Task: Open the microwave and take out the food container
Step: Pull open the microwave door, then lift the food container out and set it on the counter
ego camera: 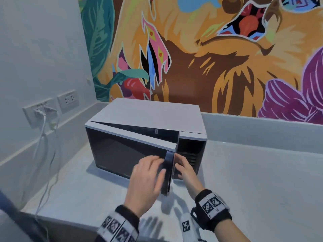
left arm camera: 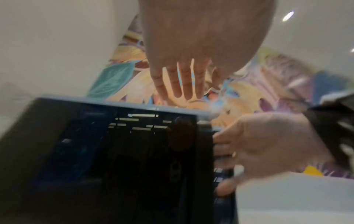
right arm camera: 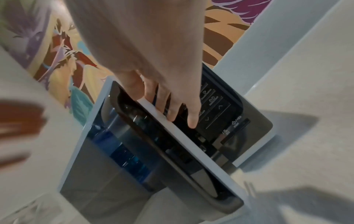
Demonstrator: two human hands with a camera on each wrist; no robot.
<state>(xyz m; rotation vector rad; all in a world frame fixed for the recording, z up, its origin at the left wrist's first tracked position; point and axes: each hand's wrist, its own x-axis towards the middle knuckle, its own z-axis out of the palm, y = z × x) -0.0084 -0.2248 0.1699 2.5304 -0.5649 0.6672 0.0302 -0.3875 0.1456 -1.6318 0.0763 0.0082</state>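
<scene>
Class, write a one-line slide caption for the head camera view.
Microwave door partly open on a grey counter: right hand behind its free edge, left hand on its front.

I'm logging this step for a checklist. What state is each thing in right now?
Microwave door: partly open, hinged at its left.
Left hand: fingers straight, resting on the door's front by the free edge.
Right hand: fingers reach behind the door's free edge.
Food container: not visible.
Wall sockets: two plugs in.
</scene>
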